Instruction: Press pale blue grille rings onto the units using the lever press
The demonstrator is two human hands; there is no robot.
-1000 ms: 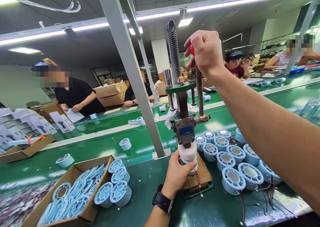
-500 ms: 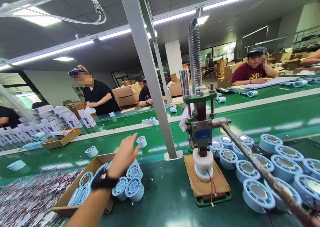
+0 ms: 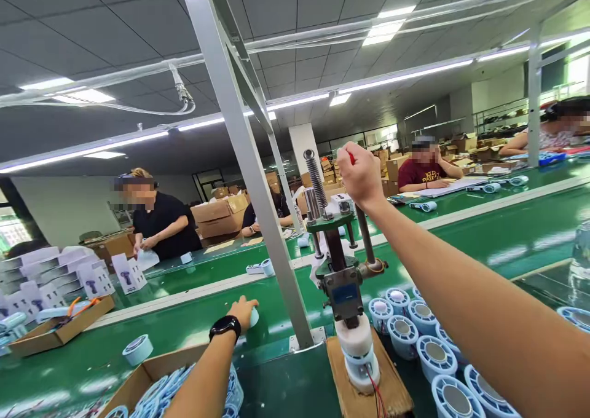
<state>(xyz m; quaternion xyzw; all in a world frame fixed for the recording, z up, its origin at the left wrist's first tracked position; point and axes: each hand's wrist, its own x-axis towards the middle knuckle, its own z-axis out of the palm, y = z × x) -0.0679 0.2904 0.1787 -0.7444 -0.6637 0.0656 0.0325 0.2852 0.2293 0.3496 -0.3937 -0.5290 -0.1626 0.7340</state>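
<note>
My right hand (image 3: 362, 175) is closed in a fist around the lever (image 3: 365, 236) of a hand press (image 3: 345, 289), its lever standing upright. Below the press's white plunger (image 3: 353, 335) sits a light blue round housing (image 3: 356, 361) on a white base, red and dark wires trailing from it. Out on the green belt, my left hand (image 3: 243, 315) has its fingers around another light blue housing (image 3: 254, 317), partly hidden by the hand. Right of the press stand several similar housings with round metallic centres (image 3: 434, 351).
A cardboard box (image 3: 133, 384) of light blue rings is under my left forearm, with housings beside it. A grey metal post (image 3: 249, 160) rises between my arms. Across the green belt (image 3: 184, 307), co-workers sit or stand near white boxes (image 3: 129, 273).
The lever has swung from low at the right to upright under my right hand, and the plunger has risen. My left hand has closed on a housing on the belt. The view has tilted up.
</note>
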